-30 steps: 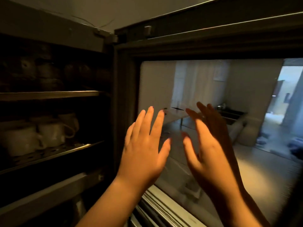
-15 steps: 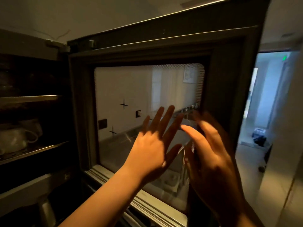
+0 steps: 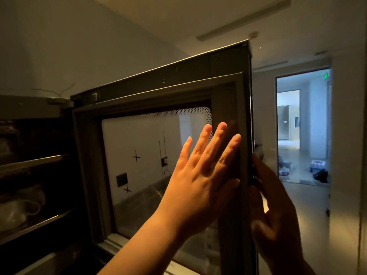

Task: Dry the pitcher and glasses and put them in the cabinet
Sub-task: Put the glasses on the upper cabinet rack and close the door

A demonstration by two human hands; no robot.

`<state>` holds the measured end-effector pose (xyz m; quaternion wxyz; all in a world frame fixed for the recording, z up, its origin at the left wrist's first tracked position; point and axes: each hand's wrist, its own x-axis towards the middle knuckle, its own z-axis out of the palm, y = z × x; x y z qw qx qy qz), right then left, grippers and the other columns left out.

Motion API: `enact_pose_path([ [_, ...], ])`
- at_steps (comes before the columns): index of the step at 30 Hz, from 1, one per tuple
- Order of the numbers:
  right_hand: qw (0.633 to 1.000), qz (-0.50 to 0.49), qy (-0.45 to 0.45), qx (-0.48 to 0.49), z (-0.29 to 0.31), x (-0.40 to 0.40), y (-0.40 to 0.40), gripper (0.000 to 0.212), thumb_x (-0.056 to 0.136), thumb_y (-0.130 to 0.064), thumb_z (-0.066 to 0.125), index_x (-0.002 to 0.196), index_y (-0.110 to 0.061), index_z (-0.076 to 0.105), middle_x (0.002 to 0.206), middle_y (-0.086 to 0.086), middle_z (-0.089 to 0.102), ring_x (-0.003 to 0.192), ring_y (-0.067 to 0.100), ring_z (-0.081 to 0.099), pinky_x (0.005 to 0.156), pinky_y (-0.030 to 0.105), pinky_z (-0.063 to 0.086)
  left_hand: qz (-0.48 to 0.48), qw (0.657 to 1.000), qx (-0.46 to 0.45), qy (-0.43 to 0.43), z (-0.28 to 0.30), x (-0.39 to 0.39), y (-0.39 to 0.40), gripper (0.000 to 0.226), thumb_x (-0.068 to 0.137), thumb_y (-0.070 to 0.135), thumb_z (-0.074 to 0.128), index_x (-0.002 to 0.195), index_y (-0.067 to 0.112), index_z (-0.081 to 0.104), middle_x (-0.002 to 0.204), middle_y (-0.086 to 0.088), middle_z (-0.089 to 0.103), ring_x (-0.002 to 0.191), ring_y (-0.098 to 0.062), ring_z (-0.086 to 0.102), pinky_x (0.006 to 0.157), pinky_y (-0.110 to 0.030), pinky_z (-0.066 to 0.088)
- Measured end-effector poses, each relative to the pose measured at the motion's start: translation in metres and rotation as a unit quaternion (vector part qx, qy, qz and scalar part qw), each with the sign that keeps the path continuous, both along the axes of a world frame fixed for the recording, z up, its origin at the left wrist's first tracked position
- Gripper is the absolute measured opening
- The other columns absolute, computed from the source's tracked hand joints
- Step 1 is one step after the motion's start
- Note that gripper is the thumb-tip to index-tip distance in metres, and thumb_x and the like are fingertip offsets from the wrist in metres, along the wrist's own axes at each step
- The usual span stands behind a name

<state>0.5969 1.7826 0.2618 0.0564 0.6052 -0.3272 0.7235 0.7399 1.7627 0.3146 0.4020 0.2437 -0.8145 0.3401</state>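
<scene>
Head view, cabinet [image 3: 33, 161] at 9 o'clock with its hinged door [image 3: 162, 108] swung out across the centre.

Progress, as a judgement: appears late in the task. No pitcher, no drinking glass and no drying cloth in either hand or anywhere in plain view. Pale vessels [image 3: 17, 211] on a lower shelf at 8 o'clock, one with a handle like a cup's; too dark to name as the task's pitcher or glasses, so their place cannot be told for certain. Darker shapes on the upper shelf at 9 o'clock, likewise unreadable. If the dried ware is already shelved, leaves only the closing of the door; door standing wide, not yet shut against the cabinet body.

Grip, left hand [image 3: 200, 175], at centre: fingers [image 3: 206, 135] straight and spread apart, palm toward the door's inner face, spanning the right part of the glass pane [image 3: 143, 165] and the dark frame at 3 o'clock of the pane. Holds nothing; seems to press flat rather than clasp.

Grip, right hand [image 3: 278, 215], at 4 o'clock: in shadow, just beside the door's free vertical edge, fingertips reaching up along that edge. Touching or near the edge; cannot tell whether curled round it or merely laid against it. No object carried.

Background: lit doorway [image 3: 303, 126] at 3 o'clock, well apart from the door; pale wall and ceiling at 12 o'clock.
</scene>
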Motion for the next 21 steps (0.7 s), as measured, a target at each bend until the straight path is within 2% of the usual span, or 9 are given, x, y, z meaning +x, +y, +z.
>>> enact_pose_path([
  [1, 0.999, -0.043, -0.003, 0.013, 0.001, -0.002, 0.002, 0.039, 0.086, -0.011, 0.043, 0.113, -0.034, 0.058, 0.107, 0.024, 0.061, 0.105, 0.016, 0.061, 0.082, 0.020, 0.049, -0.004, 1.000, -0.007, 0.004, 0.003, 0.000, 0.002, 0.059, 0.099, 0.048, 0.023, 0.151, 0.024, 0.007, 0.159, -0.001, -0.001, 0.147, -0.024, -0.003, 0.119, -0.045, 0.004],
  [2, 0.995, -0.098, 0.019, 0.009, 0.005, -0.006, 0.006, 0.028, 0.090, -0.024, 0.042, 0.110, -0.019, 0.061, 0.102, 0.017, 0.062, 0.100, 0.010, 0.059, 0.077, 0.014, 0.045, -0.007, 1.000, -0.019, 0.005, 0.007, 0.000, 0.004, 0.060, 0.099, 0.047, 0.026, 0.150, 0.023, 0.008, 0.159, -0.002, 0.000, 0.147, -0.024, -0.003, 0.119, -0.046, 0.004],
  [3, 0.986, -0.152, 0.061, -0.019, 0.011, -0.009, 0.011, 0.035, 0.094, -0.035, 0.039, 0.109, -0.011, 0.060, 0.100, 0.006, 0.060, 0.097, 0.004, 0.055, 0.074, 0.011, 0.043, -0.012, 0.999, -0.033, 0.003, 0.011, -0.001, 0.006, 0.060, 0.098, 0.045, 0.031, 0.150, 0.023, 0.011, 0.159, -0.003, 0.002, 0.147, -0.024, -0.002, 0.119, -0.048, 0.005],
  [6, 0.957, -0.201, 0.168, -0.124, 0.029, -0.021, 0.019, 0.030, 0.095, -0.029, 0.041, 0.119, -0.014, 0.051, 0.109, -0.007, 0.052, 0.106, 0.003, 0.047, 0.094, 0.008, 0.036, -0.035, 0.997, -0.072, -0.001, 0.035, -0.003, 0.019, 0.056, 0.099, 0.042, 0.033, 0.148, 0.020, 0.019, 0.158, -0.007, 0.011, 0.147, -0.027, 0.003, 0.118, -0.051, 0.009],
  [8, 0.945, -0.184, 0.221, -0.155, 0.046, -0.027, 0.017, 0.038, 0.091, -0.022, 0.046, 0.128, -0.016, 0.041, 0.124, -0.002, 0.048, 0.120, 0.008, 0.042, 0.102, 0.011, 0.031, -0.031, 0.993, -0.110, -0.015, 0.054, -0.003, 0.030, 0.053, 0.099, 0.042, 0.031, 0.147, 0.019, 0.026, 0.156, -0.011, 0.020, 0.146, -0.030, 0.008, 0.118, -0.052, 0.010],
  [10, 0.937, -0.172, 0.250, -0.170, 0.065, -0.032, 0.015, 0.040, 0.094, -0.027, 0.041, 0.132, -0.017, 0.035, 0.135, 0.000, 0.040, 0.132, 0.005, 0.033, 0.107, 0.013, 0.026, -0.018, 0.988, -0.150, -0.042, 0.067, 0.000, 0.037, 0.051, 0.099, 0.042, 0.034, 0.144, 0.017, 0.035, 0.154, -0.010, 0.028, 0.145, -0.031, 0.014, 0.118, -0.051, 0.010],
  [15, 0.930, -0.102, 0.287, -0.205, 0.093, -0.026, 0.008, 0.033, 0.098, -0.027, 0.037, 0.129, -0.018, 0.039, 0.146, -0.008, 0.032, 0.134, 0.008, 0.035, 0.106, 0.018, 0.032, 0.005, 0.984, -0.168, -0.056, 0.069, 0.020, 0.040, 0.046, 0.098, 0.040, 0.037, 0.129, 0.014, 0.058, 0.145, -0.007, 0.045, 0.142, -0.027, 0.025, 0.118, -0.049, 0.013],
  [18, 0.926, -0.054, 0.290, -0.234, 0.098, -0.015, 0.010, 0.032, 0.098, -0.028, 0.038, 0.126, -0.014, 0.042, 0.149, -0.020, 0.027, 0.132, 0.002, 0.035, 0.103, 0.013, 0.032, 0.026, 0.979, -0.187, -0.075, 0.071, 0.032, 0.049, 0.044, 0.098, 0.039, 0.035, 0.126, 0.015, 0.059, 0.140, -0.005, 0.051, 0.139, -0.026, 0.029, 0.116, -0.051, 0.016],
  [21, 0.911, -0.054, 0.317, -0.257, 0.103, -0.002, 0.019, 0.036, 0.098, -0.029, 0.035, 0.126, -0.008, 0.040, 0.151, -0.011, 0.026, 0.136, 0.010, 0.032, 0.108, 0.020, 0.029, 0.030, 0.977, -0.191, -0.087, 0.075, 0.051, 0.063, 0.043, 0.099, 0.040, 0.029, 0.129, 0.018, 0.051, 0.141, -0.003, 0.050, 0.139, -0.024, 0.027, 0.117, -0.050, 0.014],
])
